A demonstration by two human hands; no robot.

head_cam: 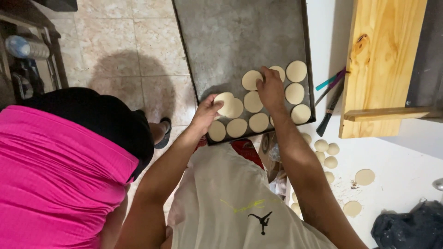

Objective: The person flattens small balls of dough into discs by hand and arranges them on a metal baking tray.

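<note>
We see the left hand [206,112] with its grip closed on a flattened dough disc [224,102] at the near left corner of the dark baking tray [221,37], while the right hand [271,90] lies flat, grip released, pressing fingertips on another disc [251,80] further up the tray. More discs fill the tray's near end, small dough balls [325,154] sit on the white table [397,161] right of the tray, and a person in a pink top [50,175] bends left of it.
</note>
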